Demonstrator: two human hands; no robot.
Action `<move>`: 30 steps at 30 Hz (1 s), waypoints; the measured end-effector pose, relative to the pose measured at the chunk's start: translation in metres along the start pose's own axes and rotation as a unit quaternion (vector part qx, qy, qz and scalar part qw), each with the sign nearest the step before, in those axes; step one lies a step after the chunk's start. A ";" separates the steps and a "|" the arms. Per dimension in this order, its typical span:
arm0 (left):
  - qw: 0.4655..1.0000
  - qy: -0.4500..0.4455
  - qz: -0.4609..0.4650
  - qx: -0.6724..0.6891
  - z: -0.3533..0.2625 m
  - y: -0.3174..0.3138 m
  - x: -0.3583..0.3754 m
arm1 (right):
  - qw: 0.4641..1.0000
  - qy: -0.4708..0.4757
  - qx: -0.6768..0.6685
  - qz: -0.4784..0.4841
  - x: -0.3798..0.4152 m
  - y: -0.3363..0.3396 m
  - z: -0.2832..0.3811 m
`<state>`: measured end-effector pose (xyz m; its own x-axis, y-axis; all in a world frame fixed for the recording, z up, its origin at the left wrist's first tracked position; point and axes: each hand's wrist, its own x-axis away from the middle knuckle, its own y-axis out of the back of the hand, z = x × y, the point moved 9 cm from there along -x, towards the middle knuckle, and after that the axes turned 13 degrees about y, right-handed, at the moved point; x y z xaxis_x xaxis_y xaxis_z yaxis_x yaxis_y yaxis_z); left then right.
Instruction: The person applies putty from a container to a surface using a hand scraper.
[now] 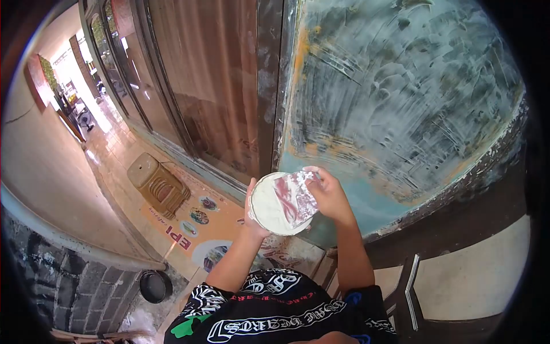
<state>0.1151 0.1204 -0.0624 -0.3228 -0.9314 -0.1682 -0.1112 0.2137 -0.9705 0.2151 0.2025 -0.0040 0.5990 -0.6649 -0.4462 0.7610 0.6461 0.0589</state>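
Note:
My left hand (252, 218) is wrapped round the side of a round tub of white paste (264, 202), held up in front of my chest. Pinched in my right hand (330, 199) is a flat, reddish rectangular spreader (290, 202), its face streaked with white. The spreader lies over the right part of the tub, low against the paste. White residue marks the fingers of my right hand. Ahead and to the right stands a wall (395, 86) smeared with whitish paste over dark and blue-green paint.
A brown plastic stool (157, 180) stands at left on a printed banner (195, 229) on the floor. A dark round pan (155, 286) sits by the grey block wall (80, 286). Curtained glass panels (212, 74) run along the left of the smeared wall.

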 end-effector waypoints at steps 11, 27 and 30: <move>1.000 0.025 0.014 -0.002 0.004 -0.011 0.004 | 0.997 -0.070 -0.018 0.028 -0.024 0.003 -0.011; 1.000 0.030 0.005 0.005 -0.004 -0.026 -0.004 | 0.985 -0.058 0.057 0.152 -0.073 -0.022 0.032; 0.998 0.062 -0.009 -0.032 -0.001 -0.034 -0.002 | 0.985 -0.047 0.041 0.161 -0.073 -0.029 0.038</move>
<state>0.1183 0.1155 -0.0284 -0.4327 -0.8929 -0.1243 -0.1763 0.2190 -0.9597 0.1587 0.2182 0.0609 0.8305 -0.4645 -0.3073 0.5427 0.7992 0.2585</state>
